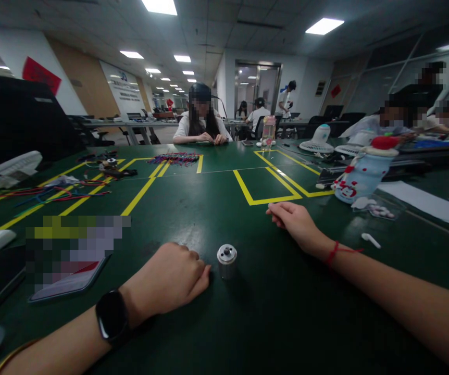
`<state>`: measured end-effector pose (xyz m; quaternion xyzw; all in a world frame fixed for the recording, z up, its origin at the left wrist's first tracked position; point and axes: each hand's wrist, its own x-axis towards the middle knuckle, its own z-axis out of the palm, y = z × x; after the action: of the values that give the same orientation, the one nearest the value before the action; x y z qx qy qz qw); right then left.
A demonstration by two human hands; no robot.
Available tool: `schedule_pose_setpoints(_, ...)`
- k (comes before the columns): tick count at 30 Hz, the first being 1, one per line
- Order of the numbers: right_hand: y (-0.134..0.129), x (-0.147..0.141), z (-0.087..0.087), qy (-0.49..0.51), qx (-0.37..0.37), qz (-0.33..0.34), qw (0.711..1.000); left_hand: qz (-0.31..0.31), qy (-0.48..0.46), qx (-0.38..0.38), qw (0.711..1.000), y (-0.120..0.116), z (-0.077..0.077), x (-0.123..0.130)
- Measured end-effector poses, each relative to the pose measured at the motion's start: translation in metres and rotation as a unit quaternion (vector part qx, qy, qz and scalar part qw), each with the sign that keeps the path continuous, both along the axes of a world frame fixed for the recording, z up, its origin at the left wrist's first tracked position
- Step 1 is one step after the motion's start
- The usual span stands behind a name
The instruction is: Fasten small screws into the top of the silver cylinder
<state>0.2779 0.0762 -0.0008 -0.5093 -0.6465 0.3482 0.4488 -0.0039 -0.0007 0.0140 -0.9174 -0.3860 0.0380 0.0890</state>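
A small silvery cylindrical motor (227, 260) stands upright on the green tabletop, its short shaft and a few small holes facing up. Just to its left rests my left hand (165, 278), closed in a loose fist, the thumb close to the motor's side but apparently not gripping it. My right hand (292, 221) lies on the table farther forward and to the right, well apart from the motor. Its fingers are curled with the tips together, and nothing shows between them. The palm sides of both hands are hidden from view.
Left are a phone (70, 276), loose wires (64, 195) and a white fan (8, 169). Wire bundles (175, 159) lie ahead, among yellow tape lines. Right are an earbud (371, 240), a light-blue bottle (367, 174) and paper (429, 200). A person (203, 120) sits opposite.
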Motion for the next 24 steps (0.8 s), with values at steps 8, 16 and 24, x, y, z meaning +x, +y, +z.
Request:
schedule_pose_setpoints(8, -0.016, -0.012, 0.007, -0.102, 0.054, 0.084, 0.990, -0.010, 0.014, 0.027, 0.999, -0.002, 0.002, 0.002)
schedule_pose_setpoints(16, -0.061, -0.043, 0.026, -0.185, 0.251, 0.208, 0.927, -0.005, 0.017, 0.052, 0.998, -0.004, 0.001, 0.006)
schedule_pose_setpoints(24, -0.062, -0.044, 0.020, -0.147, 0.214, 0.207, 0.943, 0.079, -0.182, -0.080, 0.977, 0.012, -0.008, -0.010)
